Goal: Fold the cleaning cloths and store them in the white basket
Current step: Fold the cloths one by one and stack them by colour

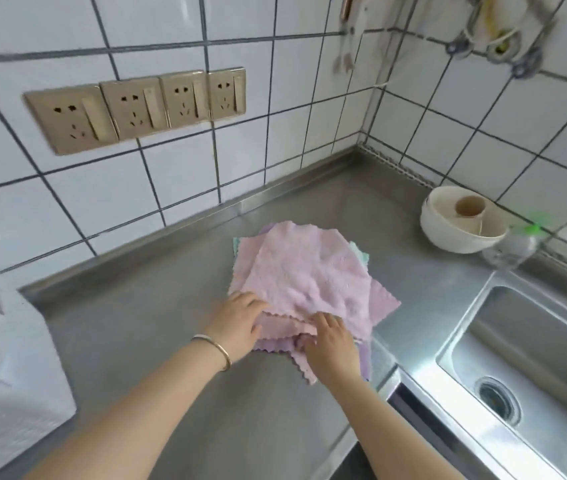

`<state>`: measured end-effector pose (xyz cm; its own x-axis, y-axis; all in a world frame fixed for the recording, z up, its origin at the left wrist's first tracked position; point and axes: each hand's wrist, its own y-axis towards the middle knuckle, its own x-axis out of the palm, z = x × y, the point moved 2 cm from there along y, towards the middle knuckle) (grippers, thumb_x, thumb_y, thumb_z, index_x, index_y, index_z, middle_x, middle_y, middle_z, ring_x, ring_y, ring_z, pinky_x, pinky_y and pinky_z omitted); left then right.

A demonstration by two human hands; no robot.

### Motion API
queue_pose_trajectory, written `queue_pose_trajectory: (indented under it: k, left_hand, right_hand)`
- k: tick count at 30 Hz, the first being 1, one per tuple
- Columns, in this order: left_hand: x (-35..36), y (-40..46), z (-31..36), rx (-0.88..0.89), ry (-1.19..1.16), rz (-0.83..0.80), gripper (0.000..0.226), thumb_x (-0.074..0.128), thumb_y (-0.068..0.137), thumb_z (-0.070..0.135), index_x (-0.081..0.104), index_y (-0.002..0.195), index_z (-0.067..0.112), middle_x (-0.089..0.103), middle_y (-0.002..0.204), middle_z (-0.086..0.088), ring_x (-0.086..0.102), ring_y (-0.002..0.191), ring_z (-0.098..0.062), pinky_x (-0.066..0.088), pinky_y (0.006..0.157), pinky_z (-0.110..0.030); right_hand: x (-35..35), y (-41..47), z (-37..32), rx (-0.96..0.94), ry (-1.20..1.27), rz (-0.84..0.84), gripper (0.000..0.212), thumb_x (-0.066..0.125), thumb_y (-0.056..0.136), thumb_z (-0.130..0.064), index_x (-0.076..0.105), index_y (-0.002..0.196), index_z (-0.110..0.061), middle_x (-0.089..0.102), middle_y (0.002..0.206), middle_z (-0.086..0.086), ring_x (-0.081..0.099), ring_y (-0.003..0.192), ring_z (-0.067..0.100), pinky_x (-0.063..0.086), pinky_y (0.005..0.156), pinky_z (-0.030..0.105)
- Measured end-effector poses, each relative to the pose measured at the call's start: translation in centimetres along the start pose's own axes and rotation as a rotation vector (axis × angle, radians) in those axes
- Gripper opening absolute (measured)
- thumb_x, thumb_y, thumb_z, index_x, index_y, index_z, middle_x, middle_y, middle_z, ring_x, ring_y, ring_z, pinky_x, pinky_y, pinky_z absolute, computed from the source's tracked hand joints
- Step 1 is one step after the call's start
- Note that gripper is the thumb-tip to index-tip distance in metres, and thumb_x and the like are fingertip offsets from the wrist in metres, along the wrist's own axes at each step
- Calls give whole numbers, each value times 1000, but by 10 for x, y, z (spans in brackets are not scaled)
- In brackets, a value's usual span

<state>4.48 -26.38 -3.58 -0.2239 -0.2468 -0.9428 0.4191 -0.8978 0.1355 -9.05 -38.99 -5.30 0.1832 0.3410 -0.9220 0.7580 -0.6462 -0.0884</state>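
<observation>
The left hand [237, 320] lies flat with its fingers stretched over the near left corner of the pile of cleaning cloths [309, 285], pressing rather than gripping. The right hand [330, 344] sits at the near edge, its fingers tucked in among the scalloped hems; whether it pinches a layer I cannot tell. The pile rests on the steel counter [136, 341], pink on top, lilac below, a mint edge showing at the far side, the sheets skewed against each other.

These look light, limp and fluffy, so they should drape and slide over one another. Taking the top pink cloth alone by its two near corners seems the safest hold, since a grab at the middle would likely drag several.

The pile's right corner lies close to the counter's edge by the sink [517, 358], where a loose cloth could slip in. Bare steel to the left gives folding room, and beyond it stands the white basket [15, 375], well apart from the pile. A white bowl [455, 233] sits near the far right corner
</observation>
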Motion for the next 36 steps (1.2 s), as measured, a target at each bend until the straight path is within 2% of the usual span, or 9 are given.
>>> queue_pose_trajectory:
  k: [3, 7, 14, 20, 22, 24, 30, 33, 36]
  left_hand:
    - [45, 27, -2, -71, 84, -103, 39, 71, 50, 10, 71, 88, 16, 71, 92, -2, 69, 84, -24, 58, 71, -35]
    - [87, 56, -7, -211, 111, -107, 62, 77, 26, 3, 71, 84, 23, 72, 94, 7, 70, 84, -14, 56, 63, -26]
    - [100, 56, -31, -295, 96, -13, 40, 44, 64, 10, 69, 92, 25, 71, 98, 6, 66, 84, -18, 56, 67, -31]
    - [65, 63, -44, -412, 85, 165, 29, 44, 73, 19, 72, 74, 23, 74, 81, 6, 63, 86, -16, 57, 64, -35]
    - [40, 69, -34, -391, 87, 236, 31, 39, 74, 21, 70, 73, 21, 74, 77, 5, 70, 81, -17, 55, 69, -35]
    - [10, 64, -24, -366, 94, 304, 31, 38, 76, 21, 69, 75, 22, 74, 75, 4, 70, 72, -19, 53, 69, -32]
    - [-103, 1, -13, -375, 107, 449, 29, 34, 85, 33, 61, 92, 23, 74, 77, 0, 69, 63, -25, 52, 53, -30]
    - [-153, -31, -18, -426, 85, 451, 42, 35, 86, 45, 66, 91, 17, 71, 74, 1, 64, 63, -21, 48, 58, -29]
    - [-183, -58, -39, -595, 37, 450, 25, 51, 91, 31, 68, 94, 13, 71, 84, 0, 62, 76, -20, 42, 68, -29]
  right_hand:
    - [10, 26, 27, -120, -39, -102, 51, 51, 86, -19, 42, 135, -14, 37, 146, 0, 30, 137, 18, 37, 102, 29]
    - [30, 67, 60, -277, -41, -155, 54, 75, 60, -27, 64, 110, -7, 64, 123, 6, 61, 114, 24, 55, 84, 28]
    - [28, 79, 75, -406, -134, -90, 45, 40, 66, -32, 70, 96, -17, 71, 106, -3, 69, 93, 14, 55, 69, 21]
    - [11, 95, 88, -324, -144, -63, 31, 70, 38, 3, 61, 61, -16, 58, 56, -4, 56, 49, 20, 31, 35, 20]
    - [-16, 103, 98, -165, -52, -38, 19, 64, 61, 2, 54, 61, -15, 50, 51, -2, 49, 48, 23, 19, 37, 20]
    - [-49, 111, 103, 11, 93, -53, 19, 55, 86, -14, 54, 68, -18, 46, 56, 0, 50, 59, 25, 30, 45, 26]
    - [-161, 121, 42, -160, 455, -331, 8, 70, 81, -28, 67, 82, -21, 62, 67, 1, 51, 58, 14, 36, 52, 21]
    - [-185, 121, -5, -266, 506, -334, 9, 67, 84, -26, 69, 75, -25, 66, 57, -14, 56, 50, 0, 41, 49, 13]
    - [-173, 124, -52, -298, 491, -334, 18, 63, 86, -23, 66, 68, -22, 56, 47, -13, 43, 43, 4, 33, 43, 15]
